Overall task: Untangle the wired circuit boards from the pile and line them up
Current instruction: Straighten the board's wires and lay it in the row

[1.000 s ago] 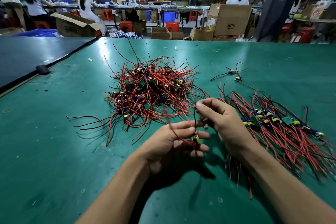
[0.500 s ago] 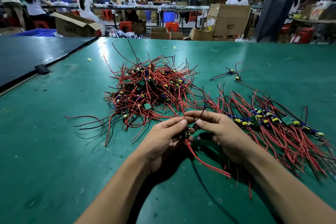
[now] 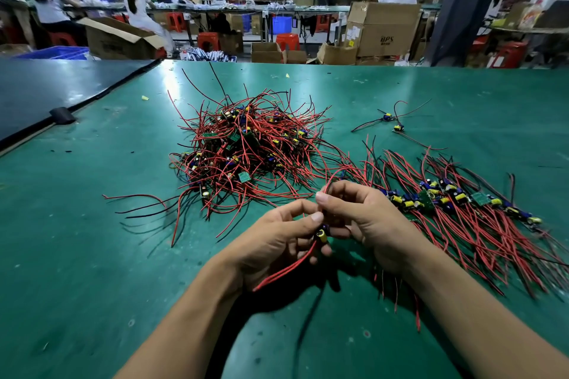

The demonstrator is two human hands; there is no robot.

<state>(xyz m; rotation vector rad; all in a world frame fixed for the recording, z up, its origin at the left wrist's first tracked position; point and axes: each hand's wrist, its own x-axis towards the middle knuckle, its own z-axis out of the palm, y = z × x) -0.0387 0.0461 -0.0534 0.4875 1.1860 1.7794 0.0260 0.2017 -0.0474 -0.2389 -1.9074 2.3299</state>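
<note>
A small green circuit board with a yellow capacitor [image 3: 321, 232] is held just in front of the tangled pile of red- and black-wired boards [image 3: 246, 148], over a green work table [image 3: 92, 271]. The job looks about half done: a row of straightened boards [image 3: 455, 200] lies right of the pile and a stray pair of boards [image 3: 391, 121] sits beyond that row, but the big heap remains. The left hand [image 3: 277, 243] pinches the board between thumb and curled fingers, and the right hand [image 3: 366, 218], touching it, nips a red lead [image 3: 331, 181] at its fingertips.
</note>
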